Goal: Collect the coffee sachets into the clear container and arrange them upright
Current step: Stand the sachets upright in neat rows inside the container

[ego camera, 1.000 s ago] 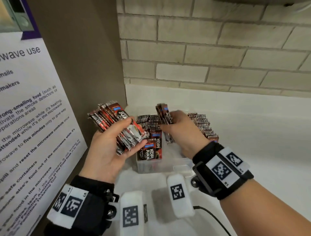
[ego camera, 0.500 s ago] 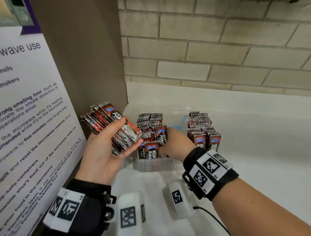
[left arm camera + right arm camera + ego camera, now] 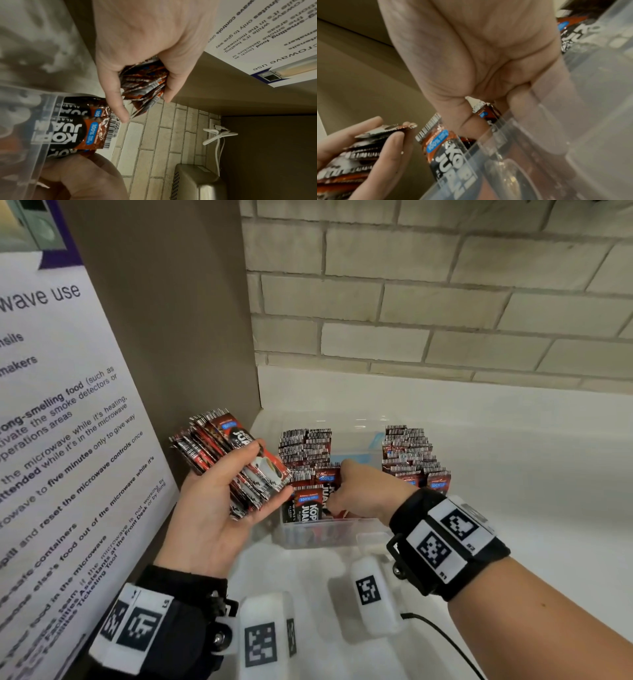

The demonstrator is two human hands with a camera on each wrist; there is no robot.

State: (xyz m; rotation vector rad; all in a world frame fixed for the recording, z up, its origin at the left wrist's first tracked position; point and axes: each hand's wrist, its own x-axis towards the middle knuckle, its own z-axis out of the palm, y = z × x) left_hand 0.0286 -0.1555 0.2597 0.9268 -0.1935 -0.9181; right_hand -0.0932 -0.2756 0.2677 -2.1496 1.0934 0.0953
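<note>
The clear container point(image 3: 329, 531) stands on the white counter with red-and-black coffee sachets upright in a left row point(image 3: 305, 448) and a right row point(image 3: 412, 455). My right hand point(image 3: 344, 491) reaches down into the gap between the rows and pinches a few sachets point(image 3: 485, 110) between thumb and fingers, at the container's front. To the left of the container my left hand point(image 3: 262, 472) grips a fanned stack of sachets point(image 3: 226, 450), thumb on top. The left wrist view shows the same stack point(image 3: 145, 86) held above the container wall point(image 3: 25, 119).
A brown side panel with a microwave-use poster point(image 3: 51, 440) stands close on the left. A brick wall point(image 3: 428, 302) runs behind the counter point(image 3: 531, 474). A white cable point(image 3: 217, 135) and a metal appliance point(image 3: 197, 182) appear in the left wrist view.
My right hand has come down from above the container with a small bunch of sachets into the gap between the rows. My left hand has kept its stack nearly still.
</note>
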